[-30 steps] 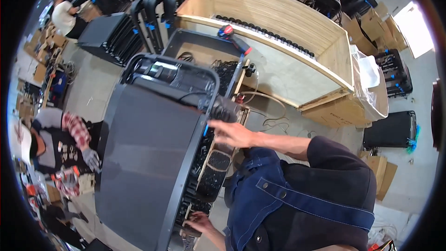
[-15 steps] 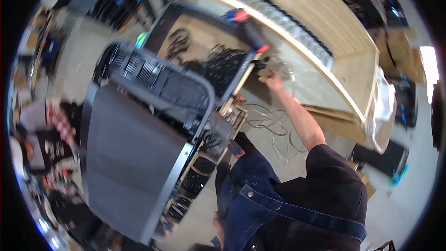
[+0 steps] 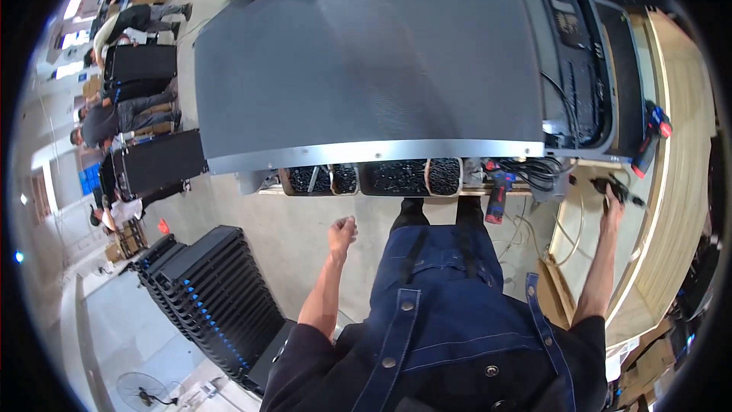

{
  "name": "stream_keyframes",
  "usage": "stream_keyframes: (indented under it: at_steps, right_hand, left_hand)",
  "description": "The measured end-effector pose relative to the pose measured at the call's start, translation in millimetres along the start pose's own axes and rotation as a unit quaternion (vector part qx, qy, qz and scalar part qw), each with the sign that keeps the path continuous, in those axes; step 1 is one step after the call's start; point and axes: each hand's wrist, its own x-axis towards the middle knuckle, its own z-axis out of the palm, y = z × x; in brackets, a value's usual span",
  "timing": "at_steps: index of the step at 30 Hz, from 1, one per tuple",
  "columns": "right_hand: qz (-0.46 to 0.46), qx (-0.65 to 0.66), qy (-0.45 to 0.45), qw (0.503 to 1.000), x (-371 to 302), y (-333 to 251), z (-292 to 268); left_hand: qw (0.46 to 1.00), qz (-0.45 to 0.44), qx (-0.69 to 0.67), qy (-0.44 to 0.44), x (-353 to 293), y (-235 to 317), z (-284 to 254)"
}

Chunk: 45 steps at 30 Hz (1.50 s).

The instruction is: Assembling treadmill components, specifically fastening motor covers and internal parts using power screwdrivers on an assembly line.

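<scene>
My right hand (image 3: 612,204) reaches into the shallow wooden box at the right, its fingers closed around a small black part (image 3: 604,185) whose exact kind I cannot make out. Another dark piece lies close beside the fingers. Over the floor in front of me, my left hand (image 3: 342,236) hangs loosely closed, with nothing seen in it. A treadmill (image 3: 374,61) with a wide dark belt and silver side rail stretches across the far side. Along its near edge are bins of black screws (image 3: 393,177) and a red-and-blue cordless screwdriver (image 3: 497,192).
A second cordless driver (image 3: 650,137) rests by the wooden box (image 3: 662,84). Coiled black cables (image 3: 543,174) lie next to the bins. Stacked black frames (image 3: 217,297) stand at the lower left, near a fan (image 3: 141,389). Several people work at the far left beside other dark machines (image 3: 160,160).
My view has swung left, so the treadmill now runs straight across. My left hand has come up into full view. The right hand, still at the wooden box, now grips a black part.
</scene>
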Motion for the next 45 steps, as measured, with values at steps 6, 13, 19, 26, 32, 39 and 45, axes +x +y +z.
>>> stream_keyframes:
  at_steps: [6, 13, 19, 26, 32, 39, 45]
  right_hand:
    - [-0.14, 0.028, 0.031, 0.989, -175.2, -128.7, -70.5]
    - [-0.201, 0.311, 0.117, 0.922, -343.5, -180.1, -44.6]
    - [-0.141, 0.481, -0.049, 0.864, -429.3, -150.5, 31.3]
    - [-0.152, 0.343, -0.166, 0.912, -466.7, -167.2, 163.0]
    - [-0.163, 0.162, -0.23, 0.946, -499.5, -190.2, 255.2]
    - [-0.202, 0.059, -0.329, 0.921, -523.5, -208.5, 288.0]
    - [-0.215, 0.106, -0.404, 0.883, -500.9, -217.9, 300.1]
  left_hand:
    - [0.974, 0.15, 0.038, 0.164, 139.0, 5.3, -48.5]
    - [0.949, 0.123, 0.124, 0.261, 209.9, 55.6, -88.0]
    - [0.929, 0.092, 0.209, 0.292, 236.6, 60.2, -75.7]
    - [0.93, 0.154, 0.246, 0.224, 223.7, 52.9, -92.2]
    - [0.952, 0.07, 0.23, 0.188, 237.8, 66.9, -83.5]
    - [0.936, 0.222, 0.169, 0.213, 246.5, 34.3, -98.9]
    - [0.948, 0.153, -0.278, 0.028, 203.6, 15.0, -113.7]
